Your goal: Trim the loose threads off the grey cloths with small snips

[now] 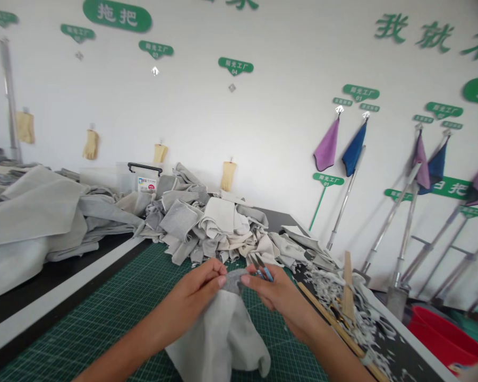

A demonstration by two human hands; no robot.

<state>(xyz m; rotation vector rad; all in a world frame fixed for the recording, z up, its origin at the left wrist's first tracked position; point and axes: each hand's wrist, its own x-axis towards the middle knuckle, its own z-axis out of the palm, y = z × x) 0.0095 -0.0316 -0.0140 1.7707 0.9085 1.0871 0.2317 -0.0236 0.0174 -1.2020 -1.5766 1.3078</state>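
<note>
A light grey piece of cloth [215,339] hangs between my hands over the green cutting mat [115,318]. My left hand [205,286] pinches its upper edge on one side, thumb against curled fingers. On the other side my right hand [276,292] grips the darker grey edge between thumb and finger. Small scissors with blue handles [266,271] are also tucked in my right hand, blades pointing up and away from the cloth. The cloth's lower part drapes in folds towards me.
A heap of grey cloth pieces [223,223] lies behind the mat, with larger sheets [32,207] at left. Scraps [366,302], a wooden strip [347,286] and a long wooden stick [330,323] lie at right. A red bucket [442,339] stands beyond the table edge.
</note>
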